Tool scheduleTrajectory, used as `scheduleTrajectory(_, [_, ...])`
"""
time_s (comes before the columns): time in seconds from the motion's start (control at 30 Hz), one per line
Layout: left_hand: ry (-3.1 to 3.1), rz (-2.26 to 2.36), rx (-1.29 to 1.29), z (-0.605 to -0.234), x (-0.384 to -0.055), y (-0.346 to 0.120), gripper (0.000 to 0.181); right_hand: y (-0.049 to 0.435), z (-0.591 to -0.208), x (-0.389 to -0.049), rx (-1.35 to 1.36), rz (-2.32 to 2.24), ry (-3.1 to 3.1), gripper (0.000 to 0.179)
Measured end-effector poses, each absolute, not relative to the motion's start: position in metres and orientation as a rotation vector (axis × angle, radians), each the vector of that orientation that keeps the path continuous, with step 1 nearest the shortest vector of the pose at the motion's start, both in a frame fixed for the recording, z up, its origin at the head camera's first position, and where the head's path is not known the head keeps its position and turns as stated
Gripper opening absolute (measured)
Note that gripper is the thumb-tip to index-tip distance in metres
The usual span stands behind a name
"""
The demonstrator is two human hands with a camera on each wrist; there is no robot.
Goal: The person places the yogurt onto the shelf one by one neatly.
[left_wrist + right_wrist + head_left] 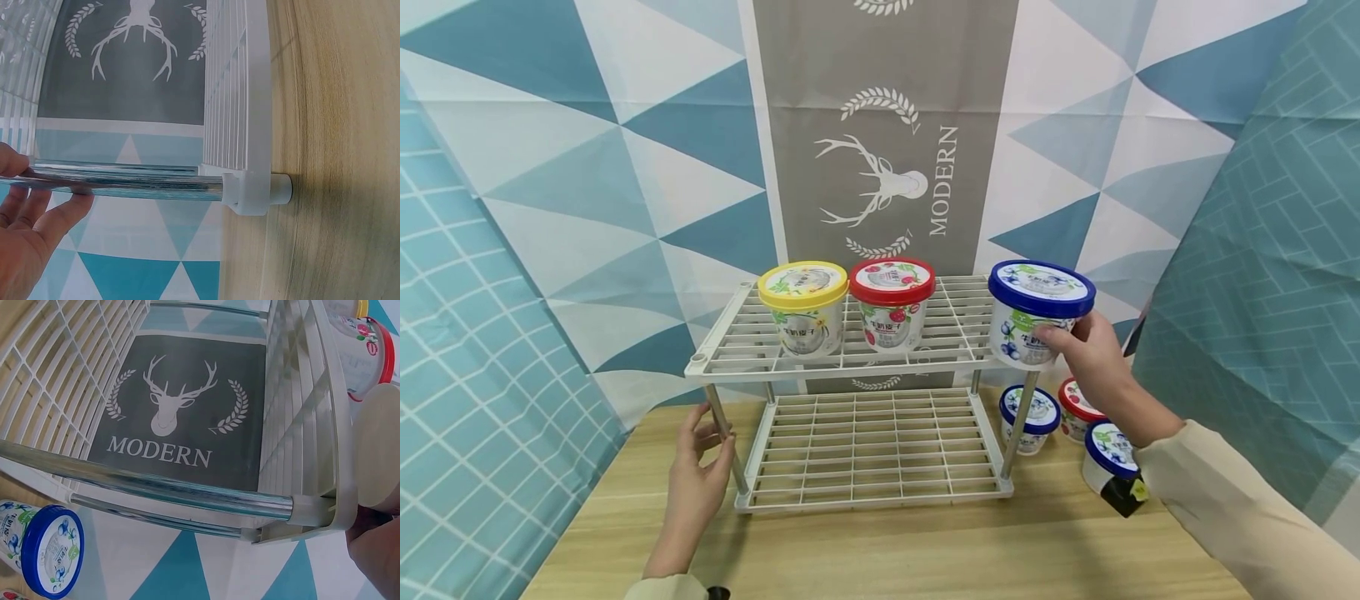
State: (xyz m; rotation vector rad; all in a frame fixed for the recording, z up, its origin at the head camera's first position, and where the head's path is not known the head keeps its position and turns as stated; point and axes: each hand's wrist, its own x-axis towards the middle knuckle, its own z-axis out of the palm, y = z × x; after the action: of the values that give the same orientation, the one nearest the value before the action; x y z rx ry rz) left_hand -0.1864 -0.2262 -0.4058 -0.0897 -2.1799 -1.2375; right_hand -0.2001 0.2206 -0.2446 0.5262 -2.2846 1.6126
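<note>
My right hand [1101,367] grips a white tub with a blue lid and blueberry print [1033,321]. The tub is upright at the right end of the rack's top shelf [850,370]; in the right wrist view its pale base [381,447] shows beside the shelf edge. On that same shelf, a yellow-lidded tub [805,312] and a red-lidded tub [891,308] stand side by side left of centre. My left hand [696,471] holds the rack's front left metal post [137,184], thumb on one side and fingertips on the other.
Right of the rack, two more blue-lidded tubs [1030,417] and a red-lidded one [1078,408] stand on the wooden table [880,550]. The white lower shelf [880,502] sits just above the tabletop. A patterned cloth with a deer print [887,183] hangs behind.
</note>
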Motion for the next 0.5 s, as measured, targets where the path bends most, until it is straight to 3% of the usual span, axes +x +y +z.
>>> scheduleTrajectory(0.5, [-2.158,-1.260,-0.109,-0.4073,-0.1873,-0.2270,0.062,0.2123,-0.2379,-0.2107,0.533,1.563,-2.378,0.055])
